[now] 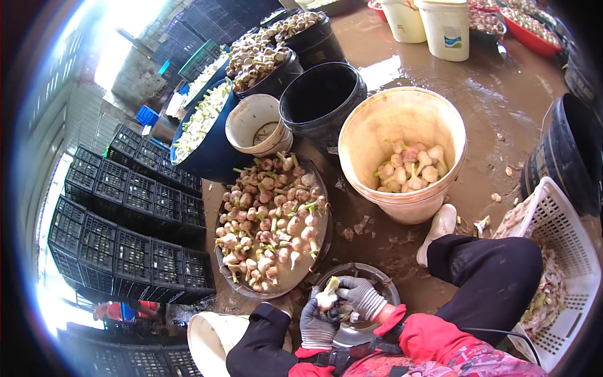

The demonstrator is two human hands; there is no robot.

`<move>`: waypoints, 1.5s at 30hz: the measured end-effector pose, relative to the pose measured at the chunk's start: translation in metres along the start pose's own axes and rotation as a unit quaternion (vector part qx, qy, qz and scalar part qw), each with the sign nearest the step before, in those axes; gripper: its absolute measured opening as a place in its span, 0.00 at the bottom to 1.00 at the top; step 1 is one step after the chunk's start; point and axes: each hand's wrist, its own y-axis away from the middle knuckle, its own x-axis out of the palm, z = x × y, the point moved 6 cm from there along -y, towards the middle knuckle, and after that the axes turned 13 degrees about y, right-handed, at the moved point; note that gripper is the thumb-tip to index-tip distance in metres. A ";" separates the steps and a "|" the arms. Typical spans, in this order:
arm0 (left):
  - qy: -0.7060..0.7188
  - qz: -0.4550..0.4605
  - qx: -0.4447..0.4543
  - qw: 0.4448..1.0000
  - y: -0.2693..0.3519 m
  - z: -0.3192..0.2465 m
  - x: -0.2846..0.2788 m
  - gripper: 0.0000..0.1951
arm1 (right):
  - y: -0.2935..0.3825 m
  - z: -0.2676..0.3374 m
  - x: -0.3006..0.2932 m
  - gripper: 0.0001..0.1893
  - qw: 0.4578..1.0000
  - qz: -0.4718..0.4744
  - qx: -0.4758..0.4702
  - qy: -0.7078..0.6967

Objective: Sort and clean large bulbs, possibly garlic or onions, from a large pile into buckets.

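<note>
Low in front of me, my left hand [317, 326], in a grey and white striped work glove, holds a white garlic bulb [326, 299] with its short green stem pointing up. My gloved right hand [362, 297] has its fingers on the bulb's right side. Both hands are over a round basin [390, 291] between my legs; its contents are mostly hidden. Just beyond stands a wide dark tub [325, 221] full of unpeeled garlic bulbs [264, 202] in murky water. Cleaner pale bulbs [414, 172] lie in the bottom of a large cream bucket [358, 174].
Right of my leg, a white plastic basket [572, 278] holds peeled skins [549, 294]. Black buckets [325, 94] and a small white bucket [256, 141] stand ahead. Stacked black crates [132, 254] line the left, near another person [127, 311]. Scraps litter the wet brown floor [490, 118].
</note>
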 end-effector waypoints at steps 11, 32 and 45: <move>-0.412 0.095 0.335 0.842 -0.001 -0.029 0.022 0.24 | 0.012 -0.003 0.018 0.12 0.995 0.055 0.070 0.041; -0.437 -0.066 0.221 0.870 -0.016 -0.056 -0.005 0.13 | 0.015 -0.006 0.028 0.09 0.985 0.118 0.078 -0.094; 0.019 -0.046 0.186 0.981 0.009 -0.100 -0.015 0.08 | 0.006 0.021 -0.009 0.08 0.979 0.100 0.026 -0.176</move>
